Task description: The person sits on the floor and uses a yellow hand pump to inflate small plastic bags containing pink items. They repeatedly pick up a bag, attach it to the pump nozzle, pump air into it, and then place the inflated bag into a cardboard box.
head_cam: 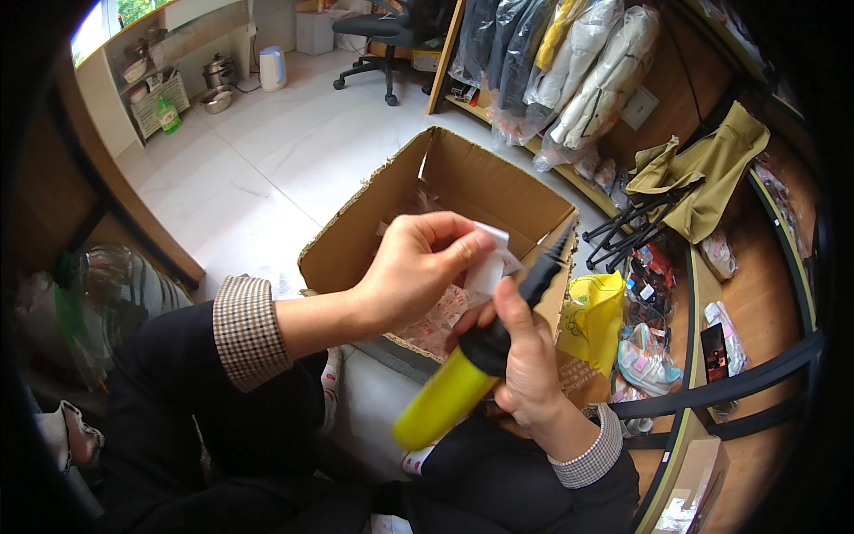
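Observation:
My right hand (530, 367) grips the black collar of what looks like a hand air pump, with a yellow-green barrel (444, 397) and a stepped black nozzle (554, 260). The pump tilts, its nozzle pointing up and to the right. Between thumb and fingertips, my left hand (434, 267) pinches a small folded white paper (490, 267), close beside the pump. Below both hands stands an open cardboard box (490, 183) with rough-cut rims. Crumpled printed wrapping (444, 314) lies inside it; my hands hide part of the interior.
A yellow plastic bag (594, 317) hangs by the box's right side. Shelves with bagged shoes (647, 360) and a folding stool (707, 173) are on the right. Bagged garments (560, 80) hang behind. A large clear plastic container (120, 280) stands on the left.

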